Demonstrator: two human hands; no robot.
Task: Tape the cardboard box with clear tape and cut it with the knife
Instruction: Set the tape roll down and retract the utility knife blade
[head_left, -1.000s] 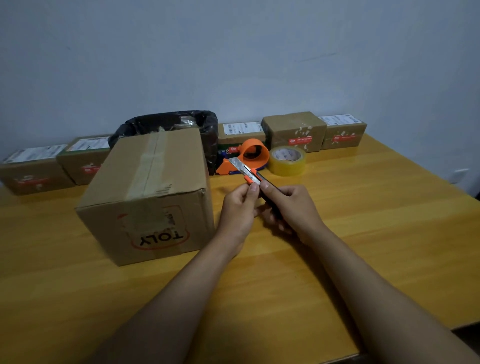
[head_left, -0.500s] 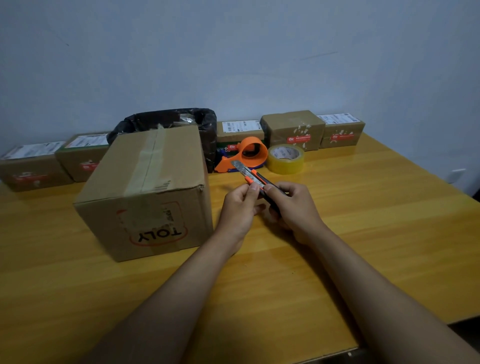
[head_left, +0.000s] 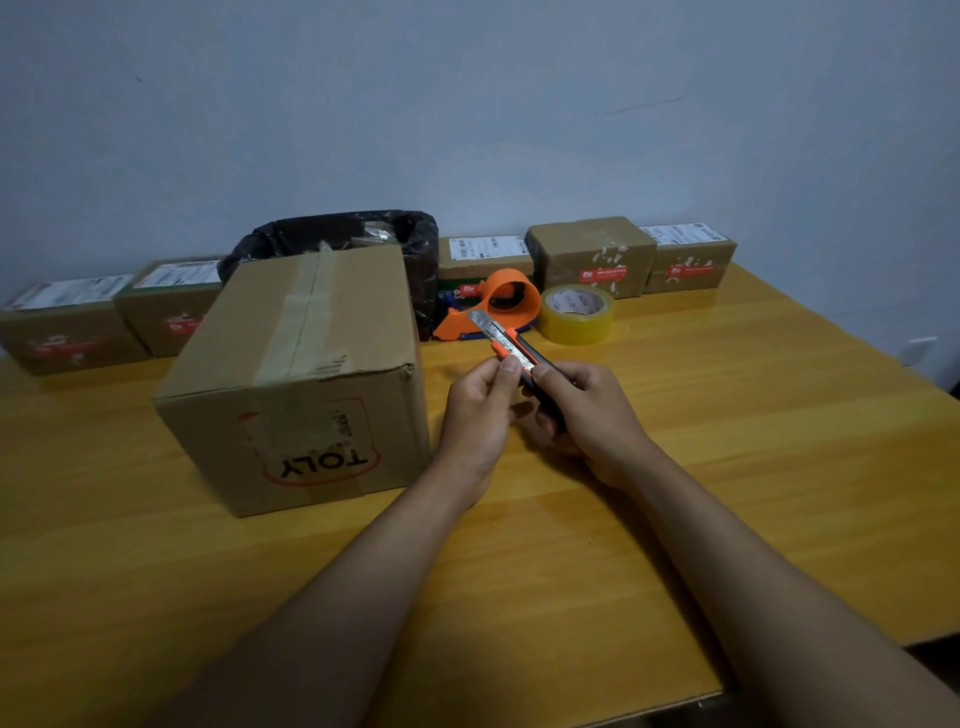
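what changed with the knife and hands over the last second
Almost nothing. Both hands still hold the knife beside the cardboard box: the right hand grips the handle, the left hand pinches it near the blade. Its blade is out as before. The box, tape roll and orange dispenser have not moved.

Both forearms are bare to the frame edge, no sleeves showing.
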